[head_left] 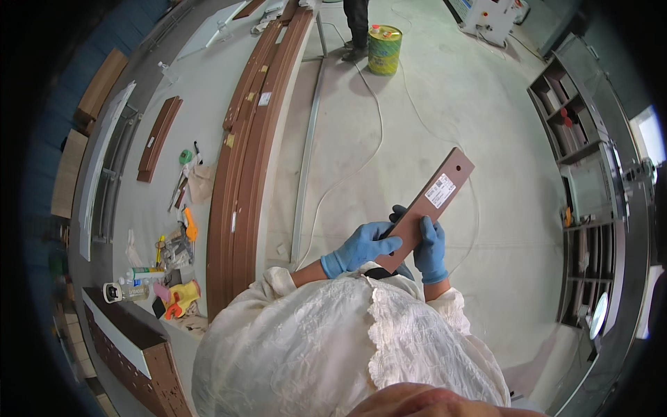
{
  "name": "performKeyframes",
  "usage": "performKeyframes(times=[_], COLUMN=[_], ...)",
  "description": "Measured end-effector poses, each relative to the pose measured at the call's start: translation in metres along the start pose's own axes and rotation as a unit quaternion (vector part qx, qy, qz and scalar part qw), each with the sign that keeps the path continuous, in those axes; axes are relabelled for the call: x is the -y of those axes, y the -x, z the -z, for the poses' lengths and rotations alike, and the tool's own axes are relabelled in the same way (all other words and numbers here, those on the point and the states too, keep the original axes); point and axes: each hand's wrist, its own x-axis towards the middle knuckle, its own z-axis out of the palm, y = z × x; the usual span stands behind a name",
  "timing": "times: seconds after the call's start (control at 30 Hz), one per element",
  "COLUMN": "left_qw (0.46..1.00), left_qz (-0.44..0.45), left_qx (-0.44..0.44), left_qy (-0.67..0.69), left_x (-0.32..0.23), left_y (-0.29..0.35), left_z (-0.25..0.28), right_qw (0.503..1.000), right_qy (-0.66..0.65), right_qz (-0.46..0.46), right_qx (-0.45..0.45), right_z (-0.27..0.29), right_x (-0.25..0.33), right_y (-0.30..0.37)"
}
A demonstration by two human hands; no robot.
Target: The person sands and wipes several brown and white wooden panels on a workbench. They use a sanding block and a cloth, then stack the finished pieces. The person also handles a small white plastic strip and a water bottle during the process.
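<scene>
A flat brown board (417,208) with a white printed label (440,190) and a round hole near each end is held in front of my body, slanting up to the right. My left hand (361,247), in a blue glove, grips its left edge near the lower end, thumb on the face. On the opposite edge is my right hand (429,250), also gloved in blue, with its thumb over the face. Some fingers of both hands are hidden behind the board.
Long brown profiles (240,187) lie along the workbench (156,208) on my left, beside a shorter brown piece (159,139), an orange tool (190,224) and a yellow glove (183,299). A green-yellow drum (385,50) stands ahead near a person's legs (356,28). Hoses cross the floor. Shelving (589,271) stands right.
</scene>
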Motion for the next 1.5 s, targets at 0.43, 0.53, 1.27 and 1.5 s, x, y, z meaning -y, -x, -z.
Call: performKeyframes(times=[0.43,0.53,1.27,1.5], left_qw=[0.957,0.936,0.835,0.724], left_qz=[-0.088,-0.089,-0.189,-0.232], left_qx=[-0.258,-0.335,-0.413,-0.500], left_qy=[-0.099,-0.050,-0.311,-0.415], left_x=[-0.072,-0.077,-0.340,-0.420], left_y=[-0.186,-0.217,-0.630,-0.734], left_z=[0.172,0.242,0.626,0.758], right_qw=[0.991,0.989,0.984,0.992], right_qy=[0.014,0.024,0.093,0.078], right_qz=[-0.111,-0.115,-0.110,-0.092], right_qx=[0.071,0.085,-0.101,0.020], right_z=[0.022,0.011,0.005,-0.046], right_x=[0.063,0.057,0.067,0.113], right_y=[-0.352,-0.429,-0.951,-1.135])
